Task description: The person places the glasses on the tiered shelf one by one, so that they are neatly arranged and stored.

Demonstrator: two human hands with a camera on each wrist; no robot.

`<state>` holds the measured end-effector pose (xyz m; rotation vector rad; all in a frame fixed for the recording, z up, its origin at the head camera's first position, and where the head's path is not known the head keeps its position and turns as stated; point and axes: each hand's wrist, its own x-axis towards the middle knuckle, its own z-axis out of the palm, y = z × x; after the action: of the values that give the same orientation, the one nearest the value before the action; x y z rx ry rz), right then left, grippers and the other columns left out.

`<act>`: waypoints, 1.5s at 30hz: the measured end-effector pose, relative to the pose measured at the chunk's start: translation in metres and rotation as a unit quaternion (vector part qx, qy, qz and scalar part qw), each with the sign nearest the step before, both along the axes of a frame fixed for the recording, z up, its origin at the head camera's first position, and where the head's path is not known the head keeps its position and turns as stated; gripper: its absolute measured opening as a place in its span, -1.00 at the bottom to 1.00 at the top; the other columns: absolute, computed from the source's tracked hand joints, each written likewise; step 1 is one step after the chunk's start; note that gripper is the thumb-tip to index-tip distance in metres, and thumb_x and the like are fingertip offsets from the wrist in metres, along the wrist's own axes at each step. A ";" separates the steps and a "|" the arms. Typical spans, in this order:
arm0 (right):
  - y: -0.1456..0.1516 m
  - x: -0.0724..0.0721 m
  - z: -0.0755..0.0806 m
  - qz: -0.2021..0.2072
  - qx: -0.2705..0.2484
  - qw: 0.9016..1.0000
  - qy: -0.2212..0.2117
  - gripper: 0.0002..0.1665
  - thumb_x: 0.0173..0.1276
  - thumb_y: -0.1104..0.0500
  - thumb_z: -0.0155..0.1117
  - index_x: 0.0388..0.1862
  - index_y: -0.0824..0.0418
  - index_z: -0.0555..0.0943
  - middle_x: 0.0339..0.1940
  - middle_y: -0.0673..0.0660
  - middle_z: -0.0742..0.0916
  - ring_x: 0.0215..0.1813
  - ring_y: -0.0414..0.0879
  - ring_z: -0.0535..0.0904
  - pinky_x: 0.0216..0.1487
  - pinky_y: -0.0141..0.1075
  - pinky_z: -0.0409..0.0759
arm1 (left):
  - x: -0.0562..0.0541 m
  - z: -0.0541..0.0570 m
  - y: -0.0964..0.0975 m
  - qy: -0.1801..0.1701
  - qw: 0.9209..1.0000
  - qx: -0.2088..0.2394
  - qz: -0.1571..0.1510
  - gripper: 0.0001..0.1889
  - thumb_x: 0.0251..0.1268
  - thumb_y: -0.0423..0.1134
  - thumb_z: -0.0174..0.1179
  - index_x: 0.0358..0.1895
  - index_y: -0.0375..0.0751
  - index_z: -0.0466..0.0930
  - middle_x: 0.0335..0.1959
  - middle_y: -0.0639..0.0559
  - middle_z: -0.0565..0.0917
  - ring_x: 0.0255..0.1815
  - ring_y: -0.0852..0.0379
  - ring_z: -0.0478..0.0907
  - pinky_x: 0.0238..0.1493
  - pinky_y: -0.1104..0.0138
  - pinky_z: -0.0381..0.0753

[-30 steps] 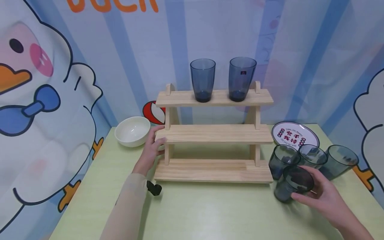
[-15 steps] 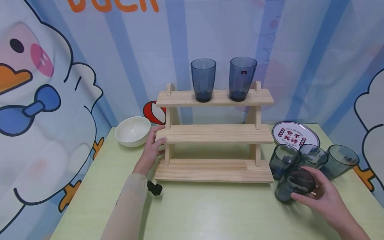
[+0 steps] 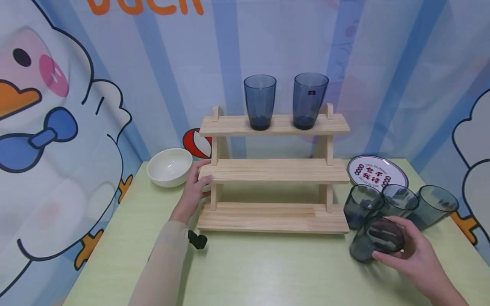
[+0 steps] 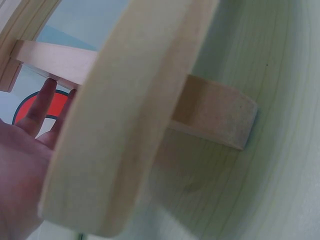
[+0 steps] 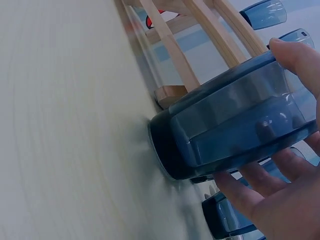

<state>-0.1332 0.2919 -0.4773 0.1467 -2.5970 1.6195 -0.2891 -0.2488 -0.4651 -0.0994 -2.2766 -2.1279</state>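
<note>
Smoky-blue glass, that tumbler (image 3: 372,241) is near-upright in the right hand (image 3: 418,258), curled round it, front-right of the wooden rack (image 3: 273,171).

On the striped backdrop (image 3: 183,76) we find large orange lettering (image 3: 158,11), cut off by the upper edge of the head view, and what remains appears to spell "DUCK". On the plate (image 3: 396,172) we see red Chinese characters (image 3: 370,175) in two rows, of which we read 不 above and 我待 below, while the fine print along its edge is too small for us. The right-hand glass (image 3: 309,106) atop the wooden rack (image 3: 275,171) bears a small dark label (image 3: 311,92), its wording illegible.
</note>
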 end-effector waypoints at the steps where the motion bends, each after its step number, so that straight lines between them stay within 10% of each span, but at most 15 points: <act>1: 0.000 0.001 0.001 0.000 -0.001 1.000 0.001 0.06 0.20 0.33 0.62 0.59 0.08 0.25 0.23 -0.28 0.52 0.15 -0.51 0.53 -0.11 -0.33 0.76 | 0.000 0.000 0.000 0.001 1.000 -0.001 0.000 -0.43 0.50 -0.17 0.07 0.53 0.14 0.27 0.53 -0.17 0.30 0.38 -0.29 0.40 0.25 -0.42 0.43; 23: -0.030 0.003 0.051 0.036 -0.120 0.991 0.044 0.02 0.15 0.58 0.50 0.57 0.18 0.34 0.24 -0.06 0.63 0.14 -0.32 0.64 -0.12 -0.39 0.74 | 0.002 -0.001 0.000 0.002 1.000 -0.004 -0.001 -0.41 0.51 -0.15 0.07 0.55 0.15 0.24 0.53 -0.18 0.31 0.36 -0.29 0.42 0.26 -0.39 0.47; 34: -0.074 -0.021 0.064 0.075 -0.214 0.970 0.089 -0.01 0.14 0.67 0.40 0.54 0.20 0.38 0.27 -0.01 0.63 0.17 -0.24 0.66 -0.16 -0.37 0.75 | 0.001 -0.002 0.000 0.003 1.000 -0.008 -0.006 -0.43 0.51 -0.13 0.06 0.54 0.16 0.25 0.54 -0.18 0.30 0.37 -0.30 0.42 0.26 -0.39 0.46; 45: -0.116 -0.050 0.076 0.103 -0.203 0.970 0.089 -0.08 0.21 0.55 0.46 0.53 0.19 0.39 0.27 0.07 0.64 0.26 -0.16 0.62 0.06 -0.38 0.70 | 0.001 -0.001 0.000 -0.001 1.000 -0.008 -0.001 -0.43 0.53 -0.13 0.06 0.55 0.15 0.24 0.54 -0.16 0.29 0.38 -0.30 0.41 0.26 -0.37 0.48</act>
<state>-0.1828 0.1757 -0.4009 0.5199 -2.1249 2.0597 -0.2879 -0.2487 -0.4658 -0.1010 -2.2967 -2.1118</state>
